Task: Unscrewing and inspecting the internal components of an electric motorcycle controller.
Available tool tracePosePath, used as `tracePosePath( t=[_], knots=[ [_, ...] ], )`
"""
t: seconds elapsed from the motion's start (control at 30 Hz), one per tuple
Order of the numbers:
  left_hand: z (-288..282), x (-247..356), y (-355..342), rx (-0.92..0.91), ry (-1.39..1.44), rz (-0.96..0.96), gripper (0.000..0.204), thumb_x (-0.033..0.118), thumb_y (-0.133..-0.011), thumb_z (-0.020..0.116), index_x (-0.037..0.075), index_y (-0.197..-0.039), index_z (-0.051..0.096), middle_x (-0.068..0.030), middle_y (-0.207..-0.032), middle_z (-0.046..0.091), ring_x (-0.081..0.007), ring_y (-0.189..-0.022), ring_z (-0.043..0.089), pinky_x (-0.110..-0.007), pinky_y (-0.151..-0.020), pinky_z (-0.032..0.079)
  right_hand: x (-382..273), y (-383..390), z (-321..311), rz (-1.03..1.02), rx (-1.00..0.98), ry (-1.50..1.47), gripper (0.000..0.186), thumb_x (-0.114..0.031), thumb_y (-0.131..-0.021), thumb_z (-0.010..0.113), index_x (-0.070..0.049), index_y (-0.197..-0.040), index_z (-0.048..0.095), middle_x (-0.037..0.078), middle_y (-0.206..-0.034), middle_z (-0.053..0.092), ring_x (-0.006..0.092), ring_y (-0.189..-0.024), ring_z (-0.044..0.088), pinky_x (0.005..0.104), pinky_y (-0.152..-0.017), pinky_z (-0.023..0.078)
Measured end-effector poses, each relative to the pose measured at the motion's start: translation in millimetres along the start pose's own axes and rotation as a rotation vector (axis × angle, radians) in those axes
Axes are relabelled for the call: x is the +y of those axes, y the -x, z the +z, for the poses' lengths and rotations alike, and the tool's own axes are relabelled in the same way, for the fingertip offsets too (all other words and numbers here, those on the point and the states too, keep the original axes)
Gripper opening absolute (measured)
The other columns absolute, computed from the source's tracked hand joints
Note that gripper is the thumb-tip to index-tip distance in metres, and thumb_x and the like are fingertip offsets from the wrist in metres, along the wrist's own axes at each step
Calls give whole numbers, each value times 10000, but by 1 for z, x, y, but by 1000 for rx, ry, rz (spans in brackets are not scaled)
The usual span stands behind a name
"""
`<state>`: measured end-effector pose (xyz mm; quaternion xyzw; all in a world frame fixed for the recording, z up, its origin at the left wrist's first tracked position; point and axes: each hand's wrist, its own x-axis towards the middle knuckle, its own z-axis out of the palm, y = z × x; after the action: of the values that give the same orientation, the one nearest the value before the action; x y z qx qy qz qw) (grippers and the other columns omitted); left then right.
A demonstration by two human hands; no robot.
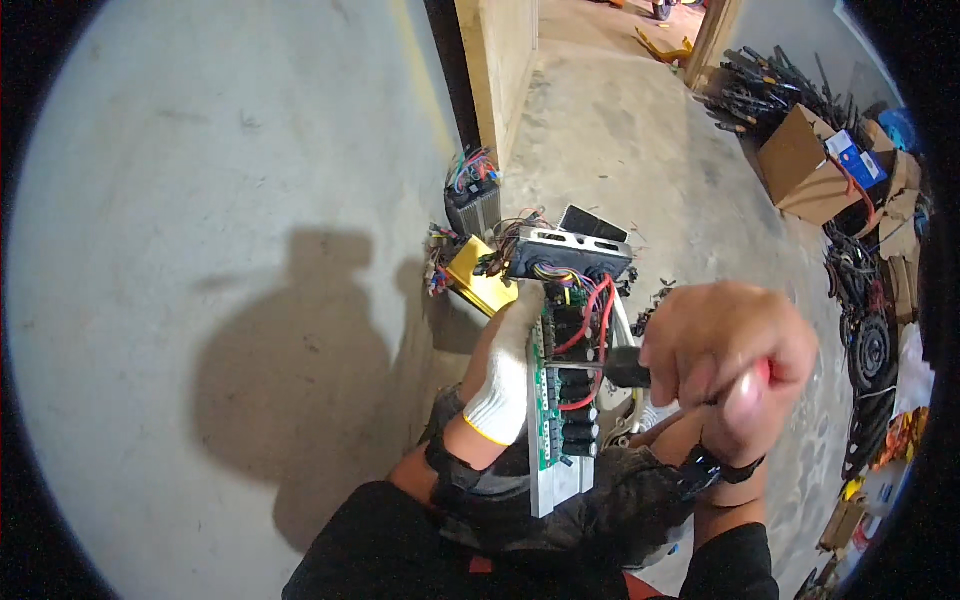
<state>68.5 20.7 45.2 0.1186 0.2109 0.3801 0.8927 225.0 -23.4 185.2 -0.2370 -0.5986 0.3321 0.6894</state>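
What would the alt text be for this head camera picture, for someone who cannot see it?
A person's gloved left hand steadies a green circuit board with red wires on their lap, while the bare right hand grips a red-handled tool pointed at it. More wired electronic units lie on the concrete floor ahead, with cardboard boxes at right.

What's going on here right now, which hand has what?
A person sits over a concrete floor, working on a green circuit board with red wires and black capacitors, propped upright on their lap. The left hand, in a white glove, steadies the board's edge. The bare right hand grips a red-handled tool pointed at the board. More wired electronic units lie on the floor just beyond.
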Motion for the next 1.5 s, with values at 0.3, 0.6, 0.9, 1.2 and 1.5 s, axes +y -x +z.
tracePosePath(
  t=[0.3, 0.6, 0.9, 1.2, 1.5],
  knots=[
    [7, 0, -2, 38, 4, 35, 606, 533, -1120, 420, -3, -1309, 630, -133, -971, 751, -229, -728, 741, -362, -629, 638, 5, -20, 4, -216, -391, -384, 228, -78, -960, 717, 102, -826, 759, 135, -637, 690, 203, -456, 590, 334, -418, 432],
    [-12, 4, 2, -122, -31, 9, 544, 456, -1130, 430, -7, -1353, 608, -149, -1096, 752, -240, -873, 766, -394, -773, 666, -3, -13, -4, -39, -552, -336, 112, -28, -932, 764, 35, -840, 770, 94, -595, 659, 184, -429, 592, 305, -472, 506],
    [-13, 2, -8, -19, 106, -25, 544, 457, -1105, 515, 23, -1425, 584, -192, -1256, 732, -318, -1079, 750, -498, -957, 629, -13, 5, 12, 147, 115, -71, 261, -182, -1043, 626, 21, -879, 628, 81, -546, 559, 157, -406, 501, 318, -400, 426],
    [-23, 0, -11, -41, 53, -10, 637, 556, -1099, 462, 24, -1430, 574, -190, -1258, 729, -331, -1050, 751, -507, -918, 639, -2, 16, 34, 96, 483, 191, 176, -165, -1073, 540, 5, -1118, 535, -13, -522, 395, 126, -440, 474, 325, -473, 489],
    [-18, -1, -5, 52, 124, -37, 491, 414, -1092, 543, 48, -1417, 589, -159, -1243, 737, -277, -1058, 754, -464, -951, 631, -19, 5, 16, 62, -137, -29, 333, -171, -939, 801, -34, -662, 677, 43, -606, 658, 162, -447, 598, 333, -489, 518]
  ],
)
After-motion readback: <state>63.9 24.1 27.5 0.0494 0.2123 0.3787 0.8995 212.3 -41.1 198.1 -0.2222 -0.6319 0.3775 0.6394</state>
